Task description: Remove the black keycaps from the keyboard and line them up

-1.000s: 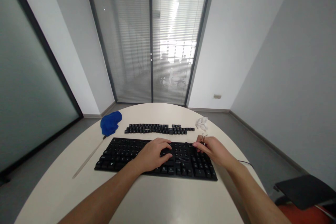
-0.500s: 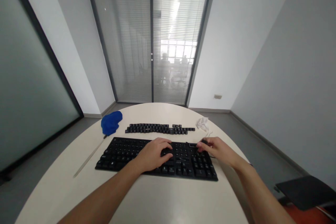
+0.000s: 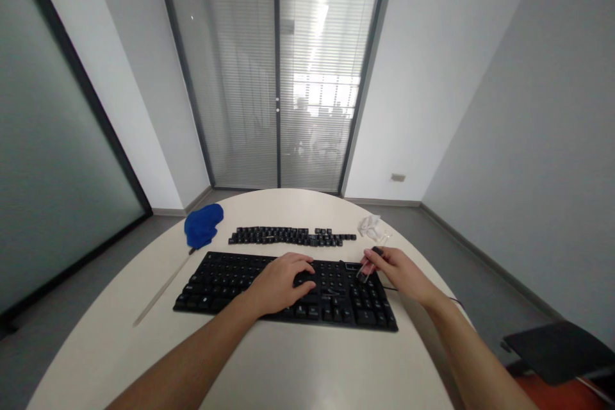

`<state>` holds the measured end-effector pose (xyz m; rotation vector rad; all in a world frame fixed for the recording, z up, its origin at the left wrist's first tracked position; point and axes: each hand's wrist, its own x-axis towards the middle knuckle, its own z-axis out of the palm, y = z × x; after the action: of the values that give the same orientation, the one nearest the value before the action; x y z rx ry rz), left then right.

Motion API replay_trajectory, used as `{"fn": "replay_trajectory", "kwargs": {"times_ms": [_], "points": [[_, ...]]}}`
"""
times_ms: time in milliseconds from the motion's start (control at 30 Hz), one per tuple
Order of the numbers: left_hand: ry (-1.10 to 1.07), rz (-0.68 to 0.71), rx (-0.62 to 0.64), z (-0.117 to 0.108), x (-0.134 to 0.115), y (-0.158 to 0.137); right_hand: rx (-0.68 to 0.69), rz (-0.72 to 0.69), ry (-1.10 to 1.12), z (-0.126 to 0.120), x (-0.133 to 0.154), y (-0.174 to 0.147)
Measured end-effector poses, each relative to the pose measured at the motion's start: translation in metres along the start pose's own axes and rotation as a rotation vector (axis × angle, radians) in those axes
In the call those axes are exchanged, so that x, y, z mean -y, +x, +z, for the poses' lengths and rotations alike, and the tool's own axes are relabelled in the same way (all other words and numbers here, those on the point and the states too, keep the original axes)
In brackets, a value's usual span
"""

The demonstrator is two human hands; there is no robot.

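A black keyboard [image 3: 225,278] lies across the table in front of me. My left hand [image 3: 283,282] rests on its middle, palm down, with the fingers curved and thumb apart from them; nothing shows in it. Over the number pad at the right end, my right hand [image 3: 391,269] pinches a keycap puller [image 3: 378,250] with a dark handle and thin wire prongs. The prongs point down and left at the keys; I cannot tell whether they touch a keycap. Behind the keyboard, loose black keycaps [image 3: 269,235] are laid out in rows.
A blue duster [image 3: 204,224] with a pale stick lies at the left of the round white table [image 3: 288,205]. Crumpled white tissue [image 3: 371,227] sits at the back right. A dark cable runs off the right edge. A black and red chair [image 3: 560,349] stands at lower right.
My right hand has turned and lifted slightly, so the puller's wire prongs now show below the fingers. My left hand and the keyboard stay in place.
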<state>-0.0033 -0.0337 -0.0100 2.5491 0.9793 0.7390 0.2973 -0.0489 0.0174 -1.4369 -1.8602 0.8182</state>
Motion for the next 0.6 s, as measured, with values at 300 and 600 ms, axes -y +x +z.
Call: {"fn": "replay_trajectory", "kwargs": {"times_ms": [300, 600], "points": [[-0.015, -0.003, -0.004, -0.002, -0.003, 0.000, 0.073, -0.162, -0.103, 0.031, 0.024, -0.004], [-0.009, -0.001, -0.005, 0.000, -0.001, 0.000, 0.129, -0.274, -0.137, 0.028, 0.029, -0.008]]}}
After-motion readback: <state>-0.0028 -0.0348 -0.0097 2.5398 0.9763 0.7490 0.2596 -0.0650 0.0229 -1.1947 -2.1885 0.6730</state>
